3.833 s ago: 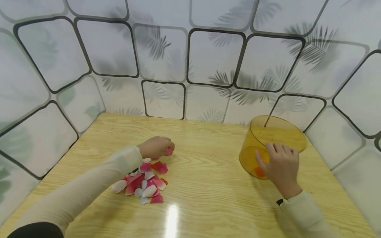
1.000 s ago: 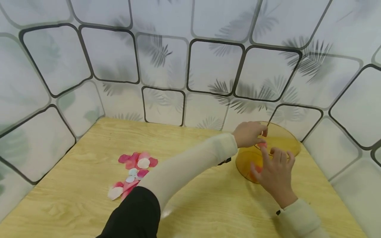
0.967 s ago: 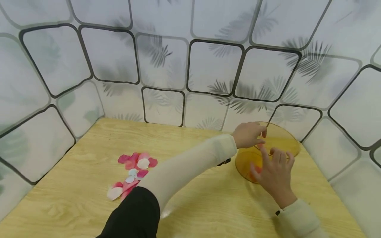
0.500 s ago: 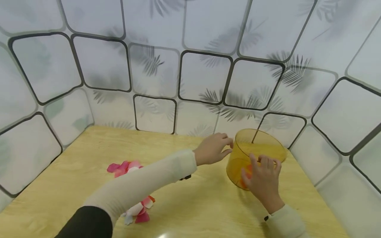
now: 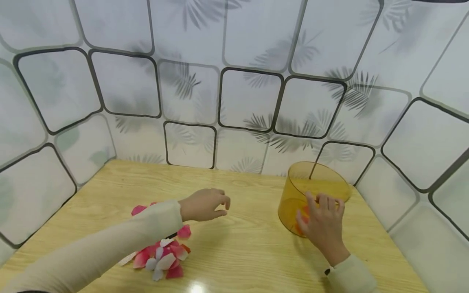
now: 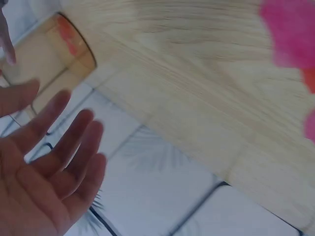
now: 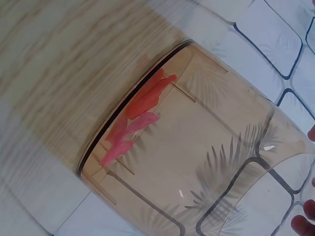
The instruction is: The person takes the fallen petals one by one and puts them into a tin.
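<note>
A transparent amber cylinder (image 5: 293, 191) stands on the table at the right, with red and pink petals (image 7: 147, 101) on its bottom. My right hand (image 5: 324, 224) is at its near side, fingers bent near the rim; whether they touch it I cannot tell. In the right wrist view only a few fingertips (image 7: 302, 226) show at the edge. My left hand (image 5: 203, 204) hovers over the middle of the table, palm bare and fingers loosely bent. Under and beside its sleeve lies a loose pile of pink, red and white petals (image 5: 165, 258), partly hidden by the forearm.
The light wooden table (image 5: 242, 252) ends at a pale curtain (image 5: 190, 144) with dark rounded outlines and leaf prints, on the back and both sides. The cylinder stands close to the back right edge.
My left hand went from the pile to the cylinder's rim with a pink petal, let it go, and has moved back left. My right hand has stayed beside the cylinder.
</note>
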A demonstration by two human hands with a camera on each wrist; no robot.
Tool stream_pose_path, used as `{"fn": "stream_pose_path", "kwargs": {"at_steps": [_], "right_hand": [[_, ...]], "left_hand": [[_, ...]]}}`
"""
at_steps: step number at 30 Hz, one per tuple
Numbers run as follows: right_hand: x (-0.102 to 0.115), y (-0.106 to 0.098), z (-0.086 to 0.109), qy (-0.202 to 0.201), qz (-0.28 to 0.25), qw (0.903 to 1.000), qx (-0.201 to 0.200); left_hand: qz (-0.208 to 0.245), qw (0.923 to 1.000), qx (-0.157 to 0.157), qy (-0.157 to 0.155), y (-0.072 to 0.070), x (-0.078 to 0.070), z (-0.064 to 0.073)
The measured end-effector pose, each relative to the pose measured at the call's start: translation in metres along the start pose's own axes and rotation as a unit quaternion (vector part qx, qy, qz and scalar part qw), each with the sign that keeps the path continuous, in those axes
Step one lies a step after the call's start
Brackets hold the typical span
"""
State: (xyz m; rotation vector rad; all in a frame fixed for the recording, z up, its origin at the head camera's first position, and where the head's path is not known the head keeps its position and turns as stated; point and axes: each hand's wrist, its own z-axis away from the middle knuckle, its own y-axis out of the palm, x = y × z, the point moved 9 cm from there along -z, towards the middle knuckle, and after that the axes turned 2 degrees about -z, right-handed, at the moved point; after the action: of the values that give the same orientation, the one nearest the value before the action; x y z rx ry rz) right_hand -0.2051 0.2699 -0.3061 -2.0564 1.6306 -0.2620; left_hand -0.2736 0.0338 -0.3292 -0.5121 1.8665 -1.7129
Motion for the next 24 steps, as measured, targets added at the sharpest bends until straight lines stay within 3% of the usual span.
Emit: {"fn": "stream_pose_path", "kwargs": {"at_steps": [6,9,16,24], "right_hand": [[0.003,-0.002,-0.002,-0.003,-0.001,1.0,-0.008],[0.003,-0.002,-0.003,-0.002,0.001,1.0,-0.006],[0.0,-0.003,-0.004,0.004,0.003,1.0,-0.002],[0.003,-0.003,-0.007,-0.001,0.0,1.0,-0.001]], "left_hand": [[0.007,0.9918,0.122,-0.038,0.03,0.034,0.042],[0.01,0.9879,0.148,-0.043,0.043,0.041,0.06],[-0.003,0.9923,0.123,-0.017,0.059,0.046,0.075],[-0.005,0.9954,0.096,0.001,0.056,0.043,0.078]]}}
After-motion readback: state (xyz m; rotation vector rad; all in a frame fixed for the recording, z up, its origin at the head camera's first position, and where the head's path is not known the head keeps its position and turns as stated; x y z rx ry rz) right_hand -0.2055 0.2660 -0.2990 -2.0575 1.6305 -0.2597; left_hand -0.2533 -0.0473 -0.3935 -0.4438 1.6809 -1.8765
